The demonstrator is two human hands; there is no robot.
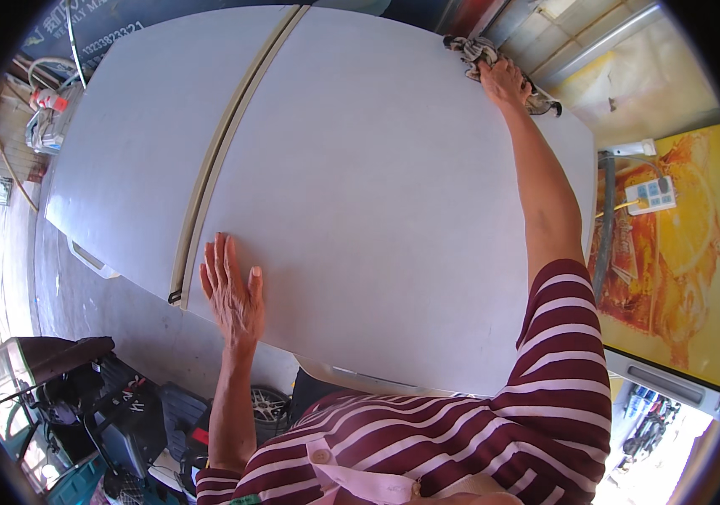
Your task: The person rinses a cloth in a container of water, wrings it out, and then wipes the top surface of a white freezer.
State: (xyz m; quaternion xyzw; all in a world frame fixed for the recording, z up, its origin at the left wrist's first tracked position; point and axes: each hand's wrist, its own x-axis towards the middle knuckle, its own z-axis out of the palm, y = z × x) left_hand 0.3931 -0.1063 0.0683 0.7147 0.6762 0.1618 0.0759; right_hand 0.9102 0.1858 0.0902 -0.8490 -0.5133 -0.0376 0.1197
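Before me is a white two-part lid [366, 189], apparently of a chest freezer, split by a beige-edged seam [213, 164] left of centre. My right hand [506, 82] reaches to the far right corner and presses on a crumpled, patterned dark-and-light cloth [477, 50]. Part of the cloth is hidden under the palm and shows again past the wrist side. Near the front edge, just right of the seam, my left hand [234, 290] lies on the lid with its fingers apart and nothing in it.
At right stands a yellow appliance top with orange-slice pictures [682, 265], bearing a power strip [650, 194] with plugged cables. A tiled wall [543, 38] rises behind the far right corner. Lower left is a parked scooter [120, 404]. A lid handle [92, 257] juts out at the front left.
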